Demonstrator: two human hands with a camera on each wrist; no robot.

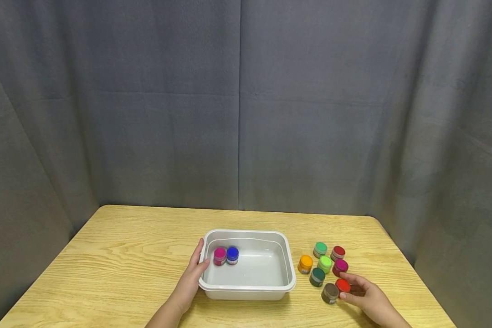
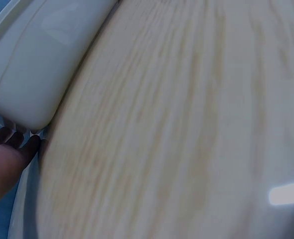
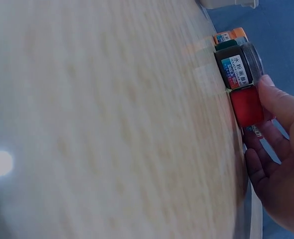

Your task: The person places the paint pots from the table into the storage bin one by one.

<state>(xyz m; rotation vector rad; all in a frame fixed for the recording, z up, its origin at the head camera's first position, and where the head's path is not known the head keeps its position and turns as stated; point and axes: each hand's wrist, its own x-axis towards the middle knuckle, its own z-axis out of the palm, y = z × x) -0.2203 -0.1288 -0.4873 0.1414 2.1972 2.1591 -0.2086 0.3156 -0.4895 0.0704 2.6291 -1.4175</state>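
Observation:
My left hand (image 1: 190,279) holds the left wall of a white plastic basin (image 1: 246,288), thumb over the rim and fingers along the outside. In the left wrist view, that hand (image 2: 7,159) shows at the basin's corner. Inside the basin stand a magenta paint jar (image 1: 219,256) and a blue paint jar (image 1: 232,255), side by side. My right hand (image 1: 371,298) holds a red paint jar (image 1: 343,285) between thumb and fingers. In the right wrist view, the red jar (image 3: 247,106) is beside a brown jar (image 3: 232,67) with a printed label.
Right of the basin, other paint jars stand close together: orange (image 1: 305,263), dark green (image 1: 317,276), light green (image 1: 325,264), mint green (image 1: 320,249), dark red (image 1: 338,253), purple-red (image 1: 340,267). A grey curtain (image 1: 238,114) hangs behind the wooden table (image 1: 119,255).

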